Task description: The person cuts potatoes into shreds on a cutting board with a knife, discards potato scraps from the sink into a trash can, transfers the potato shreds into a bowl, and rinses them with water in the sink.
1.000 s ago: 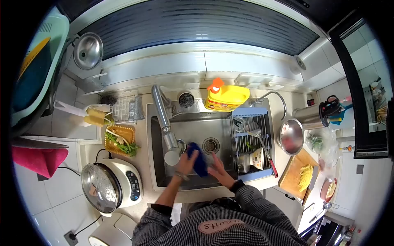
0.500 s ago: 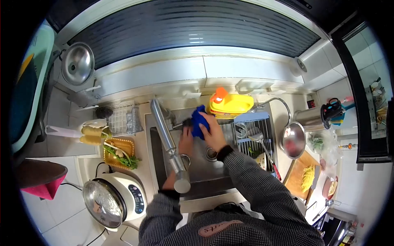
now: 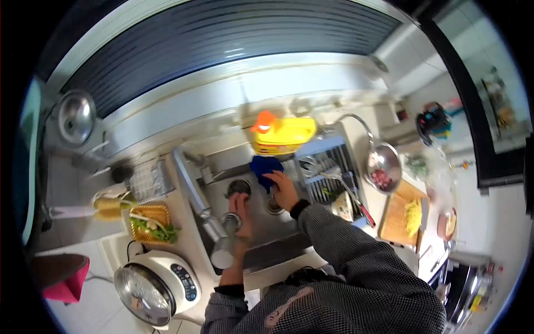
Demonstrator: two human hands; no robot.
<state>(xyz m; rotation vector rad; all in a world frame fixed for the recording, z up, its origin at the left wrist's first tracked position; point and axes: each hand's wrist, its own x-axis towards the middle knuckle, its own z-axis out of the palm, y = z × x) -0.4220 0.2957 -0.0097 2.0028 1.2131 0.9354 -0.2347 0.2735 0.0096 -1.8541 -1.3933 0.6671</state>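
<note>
In the sink (image 3: 272,245), my left hand (image 3: 241,211) reaches past the faucet (image 3: 203,209), its fingers gripping the near edge of a dark round cup (image 3: 239,187). Part of that forearm is hidden behind the faucet head. To the right, my right hand (image 3: 284,190) pinches the lower edge of a dark blue cloth (image 3: 266,170), near the drain (image 3: 275,205). Just behind the cloth stands a yellow bottle (image 3: 286,133) with an orange cap. The picture is somewhat blurred.
Right of the sink basin is a drying rack (image 3: 329,178) with a red-handled utensil; beyond sit a metal bowl (image 3: 384,167) and a cutting board (image 3: 395,218) with yellow shreds. At left are a yellow basket (image 3: 149,214) of greens and a cooker (image 3: 167,284).
The view has turned and shifted. The blue cloth, first low in the sink, is now near the bottle. My left hand has taken hold of the cup, which stood behind the basin a second ago.
</note>
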